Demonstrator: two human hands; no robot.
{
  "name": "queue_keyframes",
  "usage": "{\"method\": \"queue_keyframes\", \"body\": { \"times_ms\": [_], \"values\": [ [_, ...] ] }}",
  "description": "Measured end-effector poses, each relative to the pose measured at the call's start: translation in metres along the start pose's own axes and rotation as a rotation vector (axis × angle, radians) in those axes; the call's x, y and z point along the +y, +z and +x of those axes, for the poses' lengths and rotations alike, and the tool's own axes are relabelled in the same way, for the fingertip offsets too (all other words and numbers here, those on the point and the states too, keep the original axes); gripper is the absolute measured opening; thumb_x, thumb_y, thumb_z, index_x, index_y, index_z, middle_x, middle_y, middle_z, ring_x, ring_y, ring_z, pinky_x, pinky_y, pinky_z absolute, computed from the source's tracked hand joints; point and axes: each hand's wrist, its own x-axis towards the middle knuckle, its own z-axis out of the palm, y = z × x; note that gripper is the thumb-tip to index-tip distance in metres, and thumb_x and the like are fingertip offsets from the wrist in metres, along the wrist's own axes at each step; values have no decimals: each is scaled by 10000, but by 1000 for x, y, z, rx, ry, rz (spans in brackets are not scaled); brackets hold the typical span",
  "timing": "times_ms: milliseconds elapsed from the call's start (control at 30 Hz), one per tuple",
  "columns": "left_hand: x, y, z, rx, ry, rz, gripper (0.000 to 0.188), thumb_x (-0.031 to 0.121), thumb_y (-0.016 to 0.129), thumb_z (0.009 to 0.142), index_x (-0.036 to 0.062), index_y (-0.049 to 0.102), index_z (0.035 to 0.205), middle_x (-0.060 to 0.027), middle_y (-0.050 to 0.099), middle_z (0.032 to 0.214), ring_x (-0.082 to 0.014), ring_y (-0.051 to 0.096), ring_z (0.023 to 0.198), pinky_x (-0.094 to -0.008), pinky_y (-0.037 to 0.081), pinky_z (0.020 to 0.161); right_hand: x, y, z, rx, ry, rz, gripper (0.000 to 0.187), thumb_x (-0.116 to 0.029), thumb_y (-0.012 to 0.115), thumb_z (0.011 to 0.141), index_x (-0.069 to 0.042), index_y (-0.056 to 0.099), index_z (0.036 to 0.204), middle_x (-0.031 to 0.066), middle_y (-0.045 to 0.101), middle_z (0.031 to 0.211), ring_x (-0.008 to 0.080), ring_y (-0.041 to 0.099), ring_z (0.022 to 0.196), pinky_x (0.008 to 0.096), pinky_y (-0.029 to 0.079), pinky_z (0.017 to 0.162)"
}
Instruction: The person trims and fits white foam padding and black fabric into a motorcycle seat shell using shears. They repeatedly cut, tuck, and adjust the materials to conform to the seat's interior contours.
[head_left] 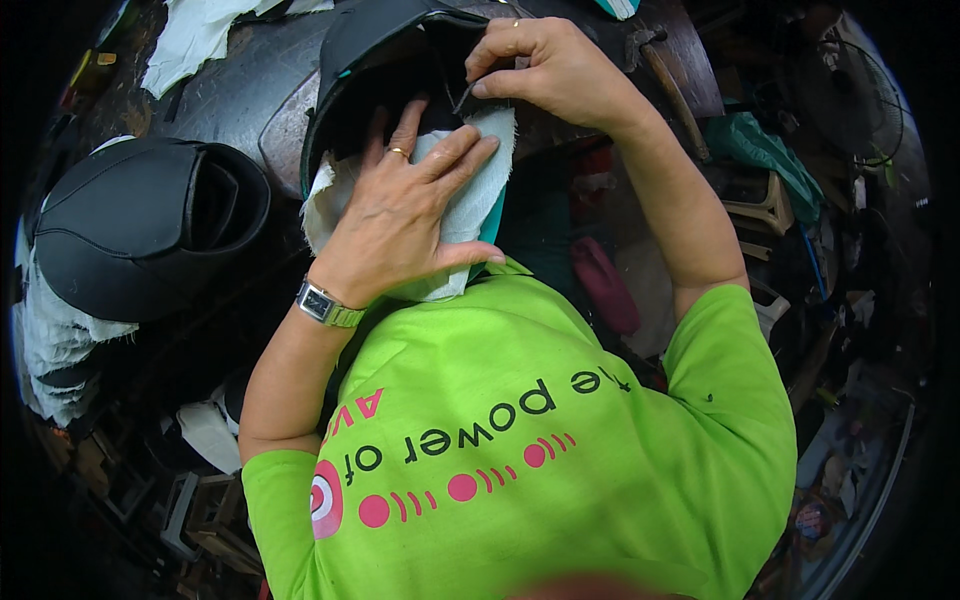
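Observation:
A black stitched padded shell (pixel 345 60), hollow and open toward me, lies at the top middle; I cannot tell its exact kind. White frayed cloth (pixel 485 190) with a teal edge comes out of its opening. My left hand (pixel 405 185) rests on this cloth with its fingers spread, the fingertips reaching into the dark opening. Above and to the right, my right hand (pixel 525 65) pinches a thin dark strip (pixel 461 101) between thumb and finger at the shell's right rim. The inside of the shell is mostly in shadow.
A second black shell (pixel 115 215) sits at the left on white cloth (pixel 65 340). More white cloth (pixel 195 45) lies on the dark worktop (pixel 240 100) at the upper left. A wooden-handled hammer (pixel 672 95), teal plastic bag (pixel 755 145) and fan (pixel 850 105) are on the right.

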Motion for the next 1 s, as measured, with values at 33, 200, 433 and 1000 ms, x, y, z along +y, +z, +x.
{"method": "queue_keyframes", "body": {
  "times_ms": [33, 200, 433, 1000],
  "values": [
    [1, 0, 0, -3, 1, 7, 1027, 789, 722, 698, 183, 532, 1505, -86, 511, 1496, -480, 333, 1459, -677, 208, 1212, -1, 2, -1, 7, -30, -83, 178, -36, 775, 823, 0, 749, 996, 64, 672, 955, 191, 660, 897, 298, 519, 820],
    [1, -1, 0, 2, 14, 11, 1004, 752, 716, 722, 150, 533, 1503, -88, 504, 1488, -480, 341, 1448, -669, 231, 1200, 5, 20, -17, 127, -279, -331, 233, -42, 769, 789, -33, 757, 1022, 87, 689, 1010, 256, 677, 967, 350, 545, 857],
    [1, -2, 1, 15, -24, -41, 1042, 774, 778, 622, 215, 580, 1480, -94, 527, 1468, -475, 325, 1476, -666, 198, 1220, 28, 29, -37, 211, -338, -281, 269, -23, 785, 780, -90, 808, 1039, 65, 731, 1111, 245, 699, 996, 350, 564, 889],
    [2, 8, 10, 286, -222, -115, 475, 182, 658, 968, 32, 557, 1407, -180, 541, 1435, -410, 554, 1303, -443, 513, 1031, 9, 28, -67, 72, -322, -649, 403, -202, 723, 897, -235, 712, 1298, 54, 632, 1407, 235, 628, 1263, 501, 468, 1105]
  ]
}}
